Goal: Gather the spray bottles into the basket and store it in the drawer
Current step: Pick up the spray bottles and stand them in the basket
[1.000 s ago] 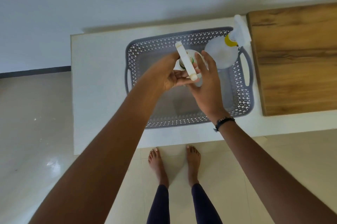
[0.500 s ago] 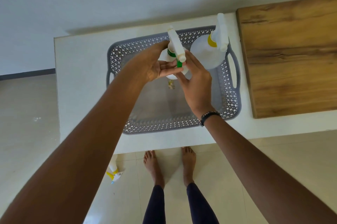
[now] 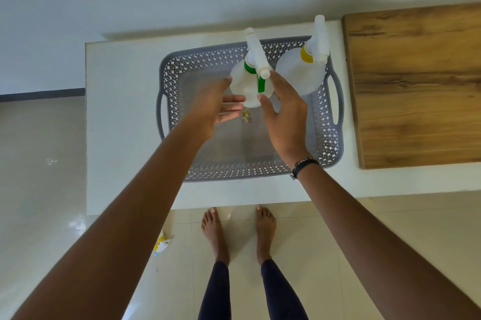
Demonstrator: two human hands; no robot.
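A grey perforated basket [image 3: 335, 137] sits on the white counter [image 3: 122, 111]. Two white spray bottles stand upright at its far side: one with a green collar and trigger [image 3: 250, 85] in the middle, one with a yellow collar [image 3: 294, 72] in the far right corner. My left hand [image 3: 216, 108] hovers open just left of the green-collared bottle, blurred, fingers apart and off it. On that bottle's right side is my right hand [image 3: 283, 111], open, its fingertips close to or brushing the bottle. A third spray bottle [image 3: 160, 244] with yellow parts lies on the floor below the counter.
A wooden board [image 3: 416, 85] covers the counter right of the basket. A small scrap [image 3: 246, 116] lies on the basket floor. The wall is behind the counter. My bare feet stand on the tiled floor at the counter's front edge.
Both hands held the green-collared bottle over the basket. It now stands in the basket, and both hands have opened and drawn back toward me.
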